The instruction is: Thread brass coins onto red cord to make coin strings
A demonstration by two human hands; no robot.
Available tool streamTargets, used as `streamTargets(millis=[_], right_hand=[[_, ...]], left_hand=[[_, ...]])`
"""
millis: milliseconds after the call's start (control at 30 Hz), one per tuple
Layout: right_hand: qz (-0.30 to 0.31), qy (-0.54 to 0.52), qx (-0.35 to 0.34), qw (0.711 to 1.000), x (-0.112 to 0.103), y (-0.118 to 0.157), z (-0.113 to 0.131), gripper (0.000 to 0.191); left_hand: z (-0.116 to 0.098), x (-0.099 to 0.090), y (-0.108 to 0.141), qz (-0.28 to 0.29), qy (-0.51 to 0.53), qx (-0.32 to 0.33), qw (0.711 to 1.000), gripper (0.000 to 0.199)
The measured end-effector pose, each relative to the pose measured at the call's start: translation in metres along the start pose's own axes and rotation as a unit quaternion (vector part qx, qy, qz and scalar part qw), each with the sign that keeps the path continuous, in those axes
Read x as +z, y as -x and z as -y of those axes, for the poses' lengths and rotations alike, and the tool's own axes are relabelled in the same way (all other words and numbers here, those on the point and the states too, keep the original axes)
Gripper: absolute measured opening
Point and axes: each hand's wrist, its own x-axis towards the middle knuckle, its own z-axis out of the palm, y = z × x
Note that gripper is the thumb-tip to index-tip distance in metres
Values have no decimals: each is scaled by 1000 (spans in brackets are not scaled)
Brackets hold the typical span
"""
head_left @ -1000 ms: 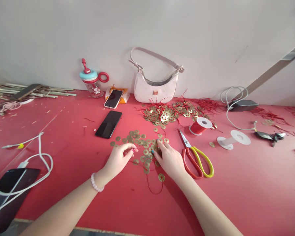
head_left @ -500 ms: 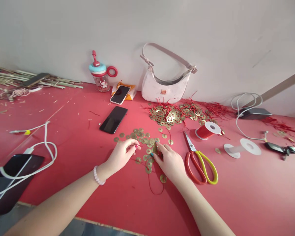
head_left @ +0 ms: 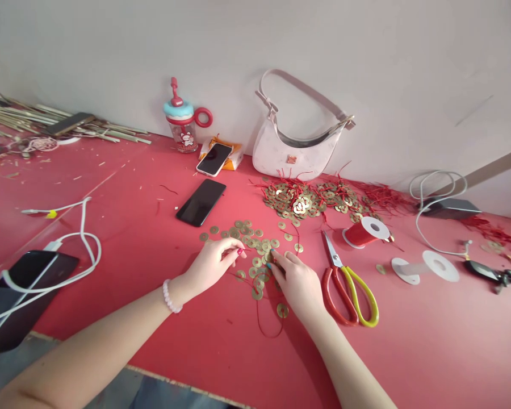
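My left hand (head_left: 214, 259) is closed in a pinch at the left of the loose brass coins (head_left: 247, 232). A thin bit of red cord shows at its thumb and fingertip. My right hand (head_left: 297, 278) is bent over the coins, thumb and forefinger close together on a brass coin that its fingers partly hide. Red cord (head_left: 269, 335) loops out below the hands, and one holed coin (head_left: 282, 310) lies beside that loop. Scissors (head_left: 344, 289) with one red and one yellow handle lie right of my right hand.
Behind the hands are a heap of coins with red cords (head_left: 300, 201), a handbag (head_left: 296, 150), a cup (head_left: 183, 133) and two phones, one black (head_left: 201, 201). Rightward lie a red cord spool (head_left: 364, 231) and a bare spool (head_left: 426, 267). A cabled device (head_left: 29, 295) sits left.
The view has shifted slightly. My left hand has moved a little toward the right hand, and red cord now shows at its fingertips. The right hand stays over the coins.
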Motion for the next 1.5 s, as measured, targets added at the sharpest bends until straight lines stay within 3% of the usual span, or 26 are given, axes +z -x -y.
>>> streamTargets(millis=[333,800,933,1100,1500], right_hand=[[-21,-25,-14,999,2,2,1,27],[-41,-30,-63,997,5,3,1,29],[-43,-125,-46,990,2,3,2,27],[-33,-300,-36,953,-5,4,6,23],[-32,-342,-51,938,-7,7,12,22]], left_hand=[[-3,-1,0,8,2,-22,1000,15],[-3,-1,0,11,-1,-4,1000,15],[-1,-1,0,9,-57,13,998,18],[-3,-2,1,24,-127,51,990,19],[-5,-1,4,55,-143,96,984,19]])
